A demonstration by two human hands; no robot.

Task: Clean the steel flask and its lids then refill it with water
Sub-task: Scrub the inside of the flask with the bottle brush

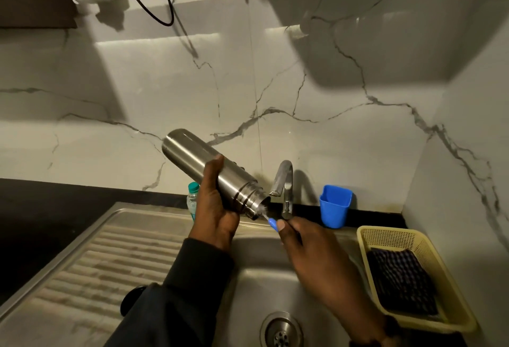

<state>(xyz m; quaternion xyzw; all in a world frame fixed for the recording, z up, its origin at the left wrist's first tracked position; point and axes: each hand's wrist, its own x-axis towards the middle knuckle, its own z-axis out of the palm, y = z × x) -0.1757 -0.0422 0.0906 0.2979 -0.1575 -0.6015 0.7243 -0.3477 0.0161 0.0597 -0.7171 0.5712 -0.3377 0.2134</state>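
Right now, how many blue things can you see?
2: a blue cup standing on the counter right of the tap, and the blue brush handle that the right hand holds at the flask's mouth. Others may be hidden.

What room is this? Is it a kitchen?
Most likely a kitchen, at the washing-up spot. There is a steel sink with a ribbed draining board, a tap over the basin, and a marble-look wall behind it.

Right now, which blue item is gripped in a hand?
The blue brush handle, pinched by the right hand at the flask mouth; the blue cup stands untouched behind the sink.
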